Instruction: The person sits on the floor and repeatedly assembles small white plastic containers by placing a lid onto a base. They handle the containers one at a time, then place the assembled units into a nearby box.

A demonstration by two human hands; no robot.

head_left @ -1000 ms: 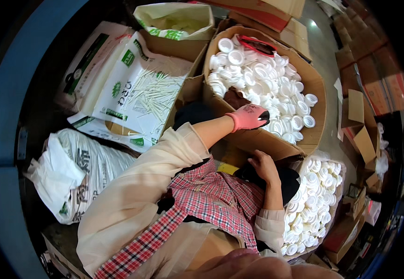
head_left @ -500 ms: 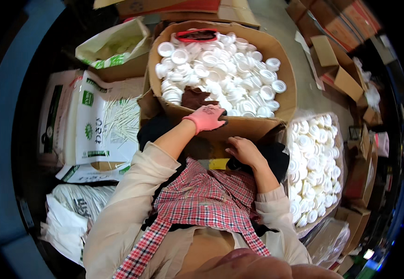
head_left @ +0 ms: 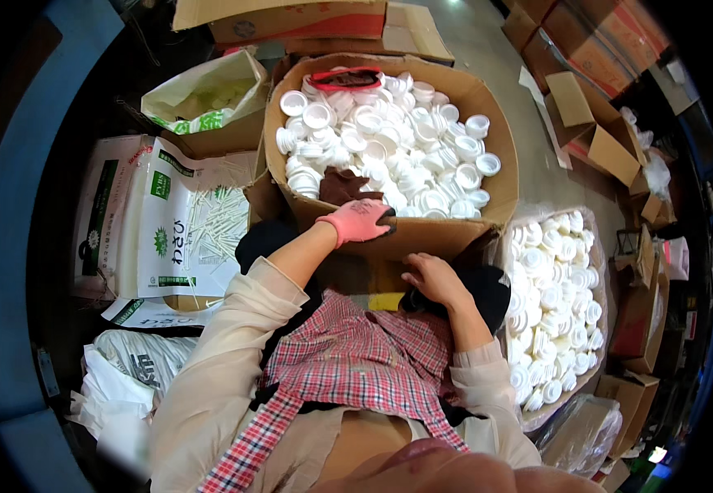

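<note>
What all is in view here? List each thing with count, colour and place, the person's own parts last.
cardboard box: one, brown, ahead, full of caps
white caps: many, in that box
brown glove: one, on the caps, near edge
red-rimmed item: one, far edge of box
clear bag of caps: one, white caps, right
printed sack of white sticks: one, left
empty cartons: several, brown, upper right
plaid apron: one, red, lap
left hand: pink glove, on box rim
right hand: bare, below box
</note>
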